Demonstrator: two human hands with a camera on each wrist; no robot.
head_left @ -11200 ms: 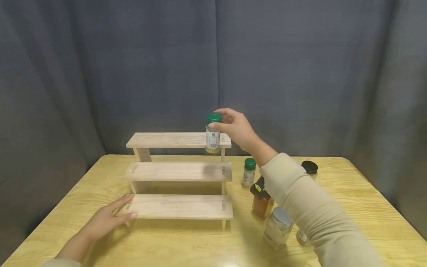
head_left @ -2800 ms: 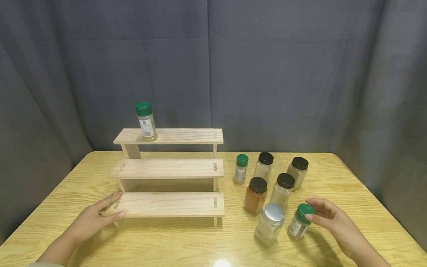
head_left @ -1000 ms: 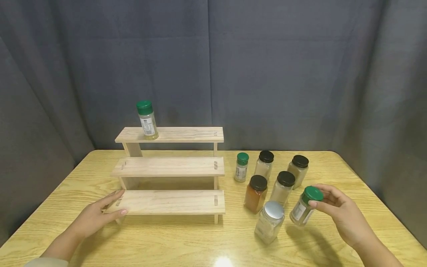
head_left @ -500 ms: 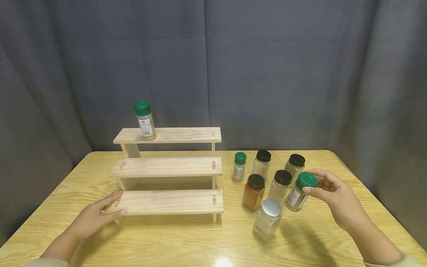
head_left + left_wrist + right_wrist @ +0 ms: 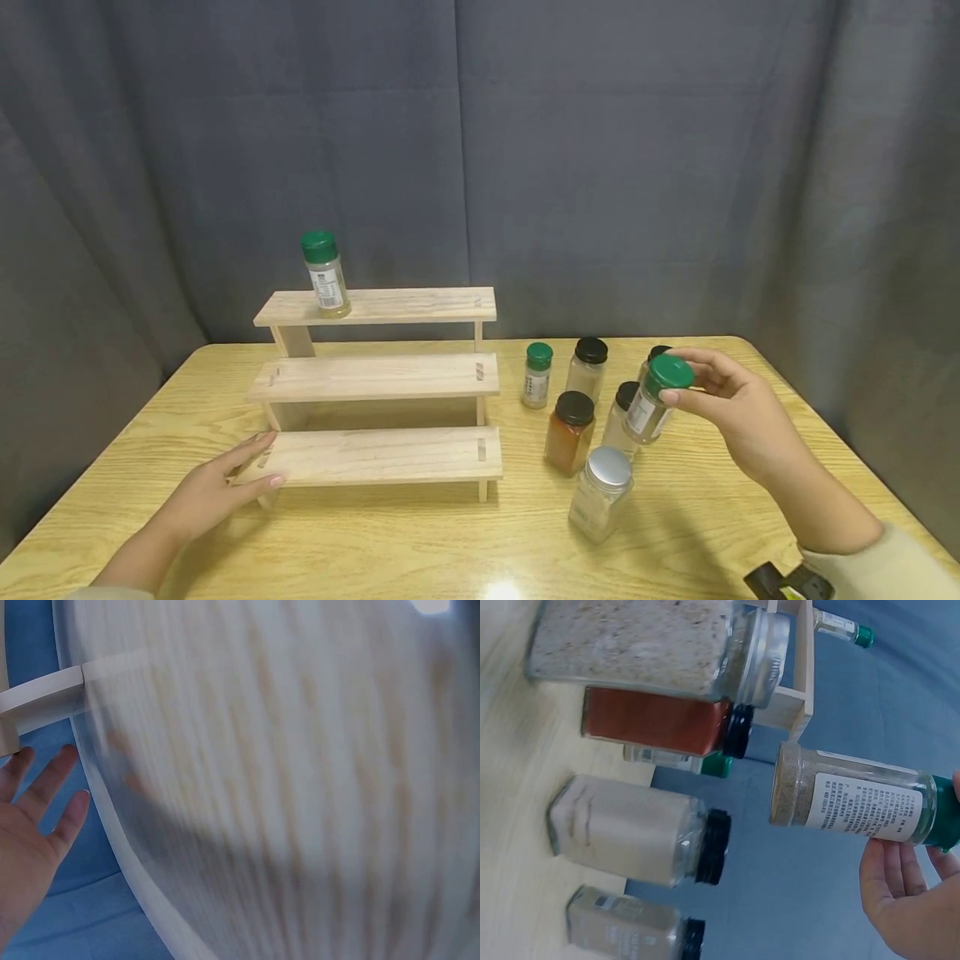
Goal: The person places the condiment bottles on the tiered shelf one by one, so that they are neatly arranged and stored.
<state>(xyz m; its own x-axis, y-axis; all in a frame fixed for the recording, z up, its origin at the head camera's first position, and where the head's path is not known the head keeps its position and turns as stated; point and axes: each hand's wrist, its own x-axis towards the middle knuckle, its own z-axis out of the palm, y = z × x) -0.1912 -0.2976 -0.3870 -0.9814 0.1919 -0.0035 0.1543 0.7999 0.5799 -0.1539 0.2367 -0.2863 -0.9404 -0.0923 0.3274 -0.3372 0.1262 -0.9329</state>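
In the head view, my left hand (image 5: 206, 496) rests at the left end of the lowest shelf of a three-tier wooden rack (image 5: 375, 377), fingers extended and thumb along the front edge. The left wrist view shows those fingers (image 5: 45, 787) nearly straight beside the wood. On the right, my right hand (image 5: 738, 412) pinches a spice jar by its green cap (image 5: 670, 372), and the jar's clear body (image 5: 862, 802) tilts above the table. Its white label faces the right wrist camera. Another green-capped spice jar (image 5: 327, 283) stands on the top shelf's left part.
Right of the rack stand a small green-capped jar (image 5: 537, 379), an orange-filled jar (image 5: 567, 442), a silver-lidded jar (image 5: 600, 500) and several black-lidded jars (image 5: 587, 371). The held jar overlaps two of them. Grey curtains (image 5: 450, 167) hang behind the wooden table (image 5: 420, 558).
Earlier my right hand put a green-capped jar on the top shelf. Since then it has taken another from the right front and moved it up and left. The left hand stays at the lowest shelf.
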